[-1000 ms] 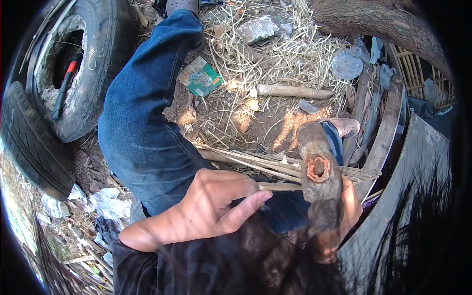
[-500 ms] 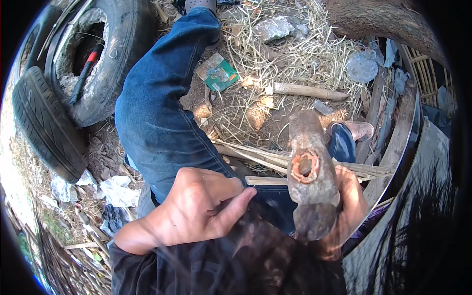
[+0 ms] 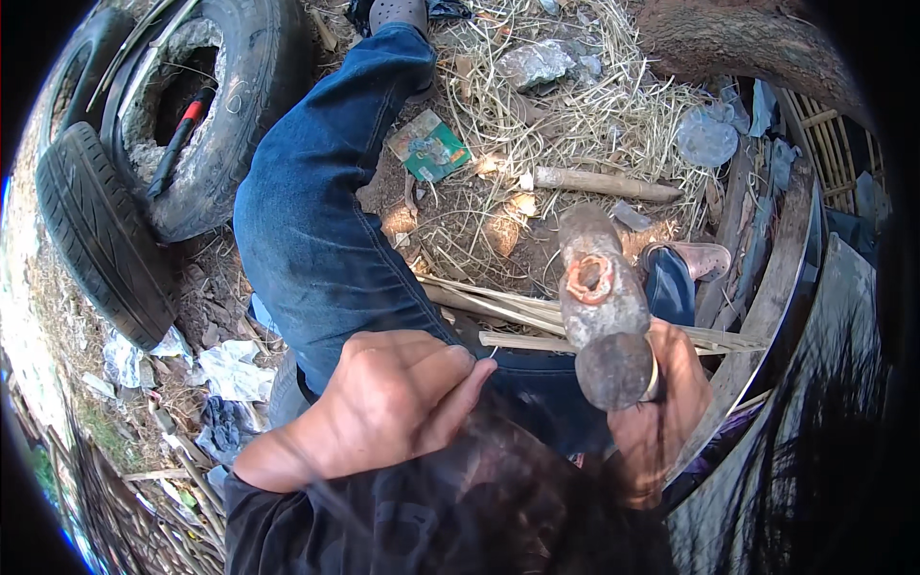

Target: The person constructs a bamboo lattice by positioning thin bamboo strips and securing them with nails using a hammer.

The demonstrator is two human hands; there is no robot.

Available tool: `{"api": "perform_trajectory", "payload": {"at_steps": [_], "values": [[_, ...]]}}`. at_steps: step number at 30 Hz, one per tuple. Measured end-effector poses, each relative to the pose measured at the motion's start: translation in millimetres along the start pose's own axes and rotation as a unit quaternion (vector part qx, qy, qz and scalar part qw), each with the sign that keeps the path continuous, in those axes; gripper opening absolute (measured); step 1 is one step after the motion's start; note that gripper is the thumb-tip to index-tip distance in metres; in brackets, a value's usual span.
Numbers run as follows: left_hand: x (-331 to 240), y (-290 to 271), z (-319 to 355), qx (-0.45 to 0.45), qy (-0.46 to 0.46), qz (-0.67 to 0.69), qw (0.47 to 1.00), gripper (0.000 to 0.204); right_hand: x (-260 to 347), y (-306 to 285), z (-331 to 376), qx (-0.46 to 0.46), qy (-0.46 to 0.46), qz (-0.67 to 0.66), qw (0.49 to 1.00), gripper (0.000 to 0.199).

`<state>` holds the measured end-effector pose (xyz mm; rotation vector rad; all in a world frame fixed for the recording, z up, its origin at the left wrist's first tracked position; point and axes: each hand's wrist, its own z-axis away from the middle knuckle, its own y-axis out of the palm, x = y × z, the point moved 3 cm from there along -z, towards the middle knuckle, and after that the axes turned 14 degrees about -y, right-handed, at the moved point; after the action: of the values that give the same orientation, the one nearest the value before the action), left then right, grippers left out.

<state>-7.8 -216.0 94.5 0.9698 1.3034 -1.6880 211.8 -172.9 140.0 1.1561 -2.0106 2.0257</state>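
Note:
My right hand (image 3: 676, 402) is wrapped round the handle of a hammer (image 3: 630, 311). Its worn metal head faces up, with a ragged orange rim around the eye; the handle is mostly hidden beneath. The thumb and forefinger of my left hand (image 3: 383, 398) are pinched together on a thin, pin-like thing (image 3: 494, 352), of which only a short pale tip shows. Several split bamboo strips (image 3: 517, 311) lie across my lap and pass under the hammer head. The squared end of one strip (image 3: 522, 341) is close to my left fingertips.
Old tires (image 3: 244, 125) stand at the left, with a black-and-red tool (image 3: 182, 139) inside one. Dry shavings (image 3: 613, 115) litter the ground ahead, with a round stick (image 3: 609, 182) among them. A thick trunk (image 3: 747, 48) crosses the far right. A wooden board edge (image 3: 767, 287) runs along my right.
The hammer head has tilted and risen slightly, so its rounded near face shows more. My left hand keeps its pinch near the strip end. The whole view has shifted a little.

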Motion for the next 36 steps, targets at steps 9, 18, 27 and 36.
{"api": "perform_trajectory", "payload": {"at_steps": [9,18,27,36], "values": [[26,82,1,0.221,-0.189,0.745,0.600,0.037,7,-3,-11,-0.013,0.025,0.029,0.999,0.029],[-34,-5,-4,0.025,0.005,-0.174,0.984,0.018,-5,-3,-3,-0.020,-0.041,-0.007,0.999,0.029],[27,83,-2,0.164,-0.148,0.624,0.749,0.036,-7,0,-3,-0.034,-0.051,0.004,0.998,0.029],[6,26,-11,0.027,-0.114,0.183,0.976,0.023,-9,0,-3,-0.056,-0.072,-0.006,0.996,0.028]]}}
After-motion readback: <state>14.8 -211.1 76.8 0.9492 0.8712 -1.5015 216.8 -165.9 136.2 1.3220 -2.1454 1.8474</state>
